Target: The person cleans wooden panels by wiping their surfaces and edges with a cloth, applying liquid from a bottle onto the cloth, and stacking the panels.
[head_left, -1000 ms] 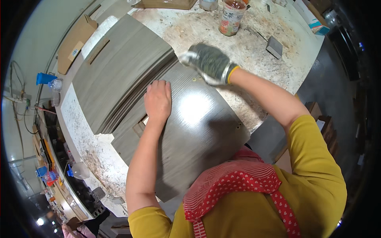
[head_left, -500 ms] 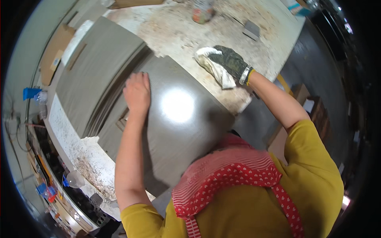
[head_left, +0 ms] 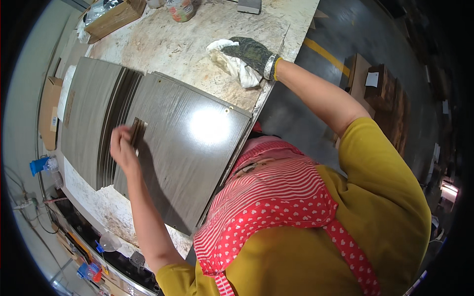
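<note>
My right hand (head_left: pixel 251 53), in a dark worn glove with a light cuff, grips a crumpled white cloth (head_left: pixel 239 69) over the stained tabletop near its right edge. My bare left hand (head_left: pixel 123 145) is curled and slightly blurred. Its fingertips meet a small dark-brown strip-like piece (head_left: pixel 138 129) by the left edge of the near panel. That grey wood-grain panel (head_left: pixel 173 118) lies flat, glossy under a bright reflection, with small holes near its far and right corners. Left of it, more grey panels (head_left: pixel 91 113) lie stacked and overlapping.
The worktable (head_left: pixel 138 52) has a whitish, stained top. At its far side are a wooden box (head_left: pixel 116 22), a printed jar (head_left: pixel 180 10) and a grey block (head_left: pixel 249 6). Cardboard (head_left: pixel 51 113) leans on the left. Brown boxes (head_left: pixel 385 93) stand on the floor at right.
The view has shifted, bringing the wooden box into sight. My left hand has lifted off the panel and curled at the brown piece. My right hand still holds the cloth.
</note>
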`<control>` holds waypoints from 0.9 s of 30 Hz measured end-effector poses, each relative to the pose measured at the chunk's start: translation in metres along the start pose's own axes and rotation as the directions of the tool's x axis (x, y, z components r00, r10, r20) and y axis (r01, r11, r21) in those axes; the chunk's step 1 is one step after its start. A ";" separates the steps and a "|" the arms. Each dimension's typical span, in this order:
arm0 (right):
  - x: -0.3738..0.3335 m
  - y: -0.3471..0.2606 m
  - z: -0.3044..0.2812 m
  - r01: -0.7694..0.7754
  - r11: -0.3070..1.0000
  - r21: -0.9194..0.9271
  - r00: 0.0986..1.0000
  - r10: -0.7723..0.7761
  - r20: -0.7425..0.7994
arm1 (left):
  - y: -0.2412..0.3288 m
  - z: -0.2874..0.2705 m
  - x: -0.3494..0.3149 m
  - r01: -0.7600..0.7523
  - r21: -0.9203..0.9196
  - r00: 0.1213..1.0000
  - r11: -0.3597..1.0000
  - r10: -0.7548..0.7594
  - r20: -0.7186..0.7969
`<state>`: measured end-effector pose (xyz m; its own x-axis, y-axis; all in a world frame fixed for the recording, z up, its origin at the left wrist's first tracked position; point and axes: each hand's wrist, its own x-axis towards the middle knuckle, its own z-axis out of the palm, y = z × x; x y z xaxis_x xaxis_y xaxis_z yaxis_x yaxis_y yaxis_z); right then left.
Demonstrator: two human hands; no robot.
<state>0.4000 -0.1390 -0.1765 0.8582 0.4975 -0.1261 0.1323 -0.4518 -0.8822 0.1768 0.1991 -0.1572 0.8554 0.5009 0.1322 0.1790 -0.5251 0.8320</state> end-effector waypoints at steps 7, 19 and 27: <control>-0.042 -0.016 -0.011 0.106 0.993 -0.042 0.993 -0.103 0.057 | -0.043 -0.112 -0.144 0.322 -0.284 0.751 0.903 -0.426 -0.505; -0.098 -0.030 0.038 0.529 0.687 -0.498 0.848 -0.414 0.330 | 0.010 -0.023 -0.223 0.457 -0.471 0.696 0.755 -0.633 -0.339; -0.112 -0.010 0.017 0.443 0.678 -0.586 0.895 -0.373 0.245 | 0.013 -0.022 -0.220 0.269 -0.841 0.704 0.470 -0.692 -0.161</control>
<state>0.2944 -0.1777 -0.1609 0.5969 0.7954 0.1051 0.7610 -0.5199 -0.3880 -0.0198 0.0965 -0.1635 0.3998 0.8267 -0.3959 -0.0944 0.4667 0.8793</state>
